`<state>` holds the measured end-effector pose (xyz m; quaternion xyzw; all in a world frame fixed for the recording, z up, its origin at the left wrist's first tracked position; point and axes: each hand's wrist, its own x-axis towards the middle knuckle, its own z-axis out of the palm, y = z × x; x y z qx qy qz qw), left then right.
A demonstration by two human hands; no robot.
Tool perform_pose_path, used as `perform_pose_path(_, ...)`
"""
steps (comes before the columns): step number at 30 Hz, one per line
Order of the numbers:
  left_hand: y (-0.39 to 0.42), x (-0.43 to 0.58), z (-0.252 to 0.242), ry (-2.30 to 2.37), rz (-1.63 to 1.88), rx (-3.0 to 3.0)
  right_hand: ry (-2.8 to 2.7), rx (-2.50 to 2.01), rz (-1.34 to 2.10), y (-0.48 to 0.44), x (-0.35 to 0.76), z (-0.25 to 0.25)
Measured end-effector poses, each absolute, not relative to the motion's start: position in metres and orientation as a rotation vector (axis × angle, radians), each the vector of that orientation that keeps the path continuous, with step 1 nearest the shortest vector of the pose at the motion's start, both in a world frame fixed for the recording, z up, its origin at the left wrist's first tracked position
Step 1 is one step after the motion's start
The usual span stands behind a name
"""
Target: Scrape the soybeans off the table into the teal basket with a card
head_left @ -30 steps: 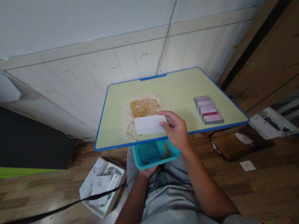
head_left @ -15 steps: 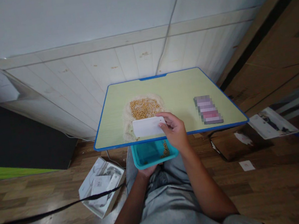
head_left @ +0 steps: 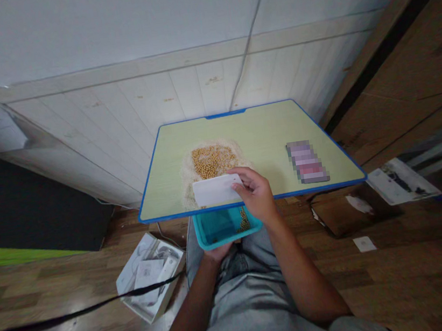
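Observation:
My right hand [head_left: 254,193] pinches a white flat card [head_left: 216,190] held on edge near the front rim of the small green table [head_left: 265,132] with a blue border. Just behind the card lies a heap of yellow beans [head_left: 212,159] ringed by pale rice grains. Below the table's front edge my left hand [head_left: 219,252] grips the underside of a teal plastic tub [head_left: 226,226]; only its fingertips show. Some yellow beans lie in the tub's right corner.
A blurred-out flat object [head_left: 307,162] lies on the table's right side. An open white box [head_left: 151,275] and a black cable [head_left: 81,312] sit on the wooden floor at left. Papers [head_left: 400,181] and cardboard lie at right. A white panelled wall stands behind.
The card in my right hand has slid toward me and slightly left, closer to the table's front edge. The tub stays under the edge.

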<state>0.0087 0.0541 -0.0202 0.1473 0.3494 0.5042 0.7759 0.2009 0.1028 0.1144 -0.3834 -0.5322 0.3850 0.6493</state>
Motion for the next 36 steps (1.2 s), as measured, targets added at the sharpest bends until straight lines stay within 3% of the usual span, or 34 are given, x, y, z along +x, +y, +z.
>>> perform_pose_path(36,0.059,-0.001,-0.059,0.608,1.063,0.295,-1.114,-0.967,0.734,0.098,0.209,0.12)
